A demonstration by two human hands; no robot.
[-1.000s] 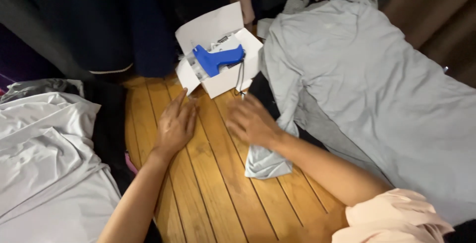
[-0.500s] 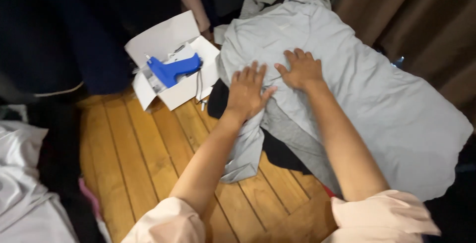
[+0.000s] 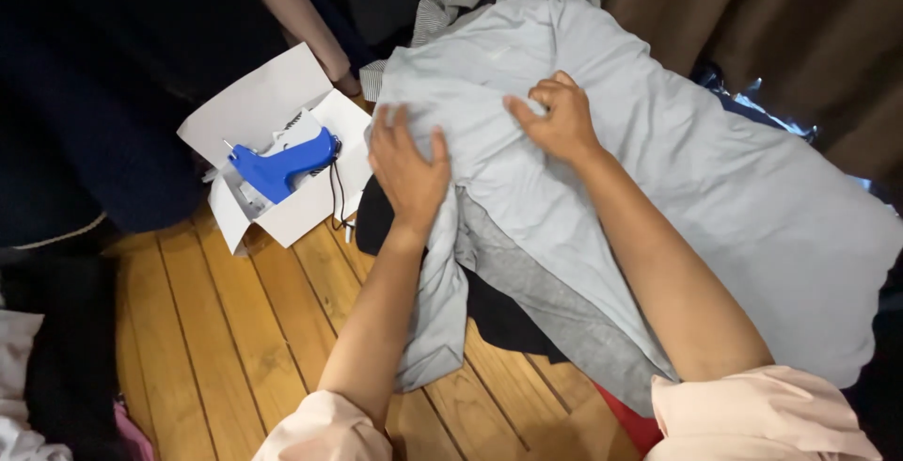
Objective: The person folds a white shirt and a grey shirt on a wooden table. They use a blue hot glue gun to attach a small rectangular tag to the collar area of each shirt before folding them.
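While both hands [image 3: 484, 151] press the grey garment [image 3: 658, 188], floorboards [image 3: 235, 329] lie open
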